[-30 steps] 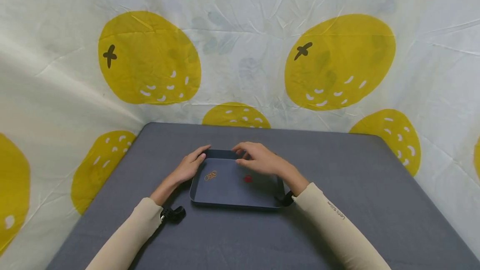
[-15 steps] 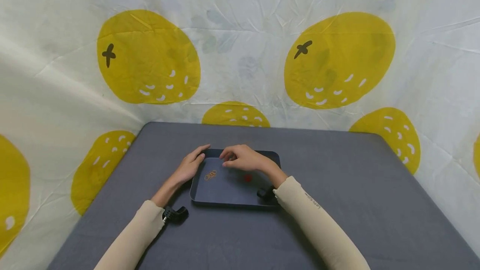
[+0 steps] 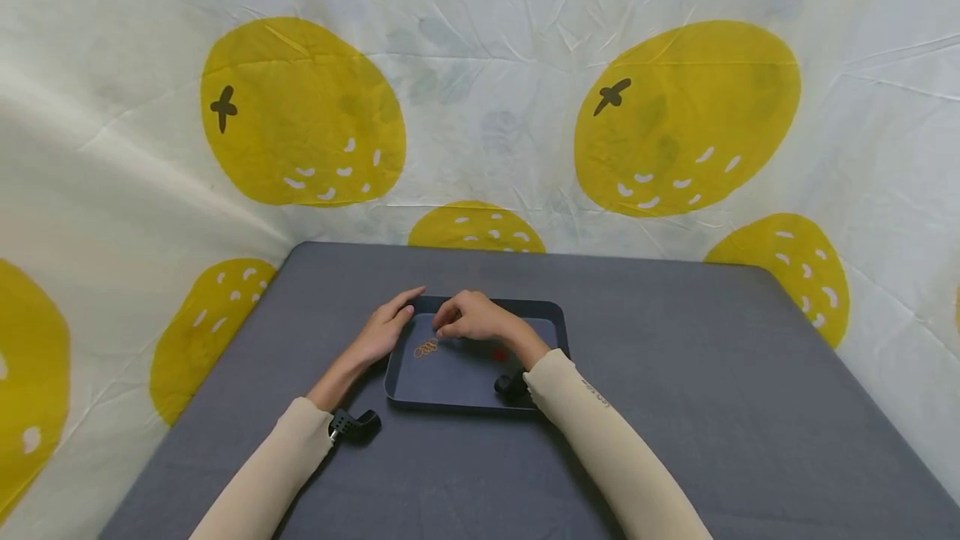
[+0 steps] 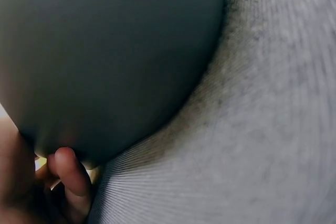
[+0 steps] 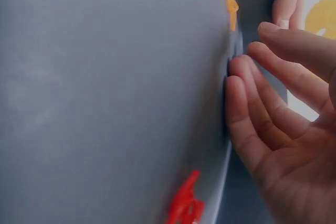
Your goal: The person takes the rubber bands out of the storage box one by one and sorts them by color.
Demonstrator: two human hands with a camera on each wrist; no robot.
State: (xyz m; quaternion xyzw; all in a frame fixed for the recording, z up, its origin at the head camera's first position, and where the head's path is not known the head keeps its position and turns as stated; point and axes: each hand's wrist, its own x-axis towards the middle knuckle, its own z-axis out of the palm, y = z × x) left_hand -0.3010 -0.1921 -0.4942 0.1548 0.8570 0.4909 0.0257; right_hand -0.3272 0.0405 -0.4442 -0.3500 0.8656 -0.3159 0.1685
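Note:
A shallow dark tray [image 3: 457, 382] lies on the grey table. My left hand [image 3: 380, 333] grips its far left corner, thumb at the rim; in the left wrist view a curled finger [image 4: 72, 174] touches the tray's outer side. Several thin orange loops [image 3: 426, 348], resembling rubber bands, lie in a row on the tray floor at the left. My right hand [image 3: 477, 319] is over the tray, fingertips just beyond these loops. In the right wrist view, its thumb and fingers are apart and loosely bent, holding nothing visible. A small red looped piece [image 5: 185, 203] lies below the right wrist.
The grey cloth-covered table [image 3: 712, 373] extends around the tray. A white curtain with yellow fruit prints [image 3: 480, 123] hangs behind and at the sides. A black wrist camera [image 3: 510, 386] on the right arm hangs over the tray.
My right hand has moved left and lower across the tray, from its far middle to beside the orange loops. The left hand stays at the tray's corner.

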